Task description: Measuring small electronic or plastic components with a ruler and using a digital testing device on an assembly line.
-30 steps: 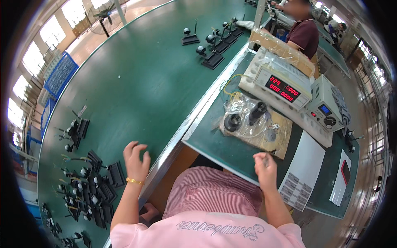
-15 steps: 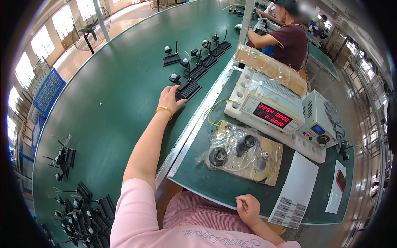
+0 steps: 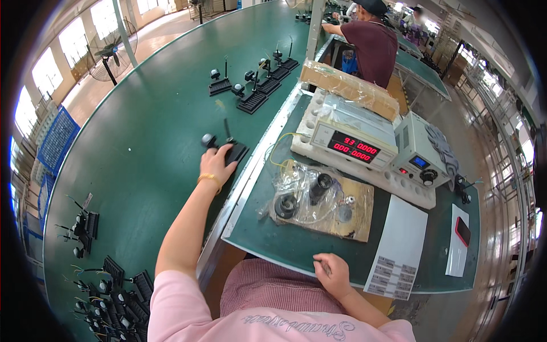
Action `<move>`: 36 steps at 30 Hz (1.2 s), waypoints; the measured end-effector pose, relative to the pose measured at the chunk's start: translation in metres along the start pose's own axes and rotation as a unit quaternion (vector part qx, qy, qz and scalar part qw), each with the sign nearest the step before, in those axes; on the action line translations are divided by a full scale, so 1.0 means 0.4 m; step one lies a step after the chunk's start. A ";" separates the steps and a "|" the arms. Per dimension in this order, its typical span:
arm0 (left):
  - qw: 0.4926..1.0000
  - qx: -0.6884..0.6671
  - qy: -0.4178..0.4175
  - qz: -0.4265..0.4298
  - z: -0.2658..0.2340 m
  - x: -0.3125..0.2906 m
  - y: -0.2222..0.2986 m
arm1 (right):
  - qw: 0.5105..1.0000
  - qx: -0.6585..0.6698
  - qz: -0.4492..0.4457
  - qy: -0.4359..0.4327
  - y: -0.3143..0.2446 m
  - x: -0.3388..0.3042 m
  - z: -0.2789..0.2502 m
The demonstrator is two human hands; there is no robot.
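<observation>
My left hand (image 3: 214,169) is closed on the near end of a black ribbed floodlight (image 3: 238,153) with a round white sensor and a thin upright stem. The light is on the green table, close to its metal edge. Just beyond it stand several similar lights (image 3: 253,102) in a staggered group. My right hand (image 3: 334,273) is curled at the front edge of the right-hand bench; what its fingers hold, if anything, is hidden. Ahead of that hand, a plastic-wrapped wooden board (image 3: 359,214) carries two black round sockets (image 3: 321,185) and a small metal fitting.
A digital meter (image 3: 322,134) with red digits sits on white foam behind the board, beside a grey power unit (image 3: 407,142). Paper sheets (image 3: 401,228) and a red phone (image 3: 462,231) lie right. More lights (image 3: 119,302) are heaped lower left. A co-worker (image 3: 370,48) sits beyond.
My left hand has drawn the nearest floodlight toward me, away from the group. The meter's red digits have changed. My right hand stays curled at the bench edge, and the whole view has shifted slightly.
</observation>
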State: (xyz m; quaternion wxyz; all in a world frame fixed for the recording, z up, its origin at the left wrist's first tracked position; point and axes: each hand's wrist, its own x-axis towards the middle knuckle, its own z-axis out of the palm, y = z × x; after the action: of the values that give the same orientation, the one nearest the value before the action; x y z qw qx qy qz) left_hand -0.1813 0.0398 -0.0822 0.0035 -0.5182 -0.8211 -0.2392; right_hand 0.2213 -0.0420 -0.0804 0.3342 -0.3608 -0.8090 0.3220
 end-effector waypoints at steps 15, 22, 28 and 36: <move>0.902 -0.324 -0.196 0.207 -0.217 -0.596 0.299 | 0.956 0.279 0.077 -0.044 -0.196 0.197 -0.095; 0.867 -0.322 -0.278 0.260 -0.163 -0.608 0.392 | 0.954 0.251 0.166 0.011 -0.196 0.150 -0.140; 0.859 -0.357 -0.291 0.224 -0.148 -0.604 0.421 | 0.925 0.348 0.130 0.084 -0.159 0.117 -0.137; 0.867 -0.323 -0.294 0.241 -0.136 -0.597 0.444 | 0.848 0.486 0.212 -0.007 -0.096 0.112 -0.174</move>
State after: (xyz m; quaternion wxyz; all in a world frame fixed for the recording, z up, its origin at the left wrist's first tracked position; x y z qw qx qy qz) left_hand 0.0676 -0.1228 -0.0254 -0.3484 -0.7184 -0.5106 -0.3192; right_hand 0.2378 -0.0073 0.0021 0.3849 -0.3134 -0.4552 0.7392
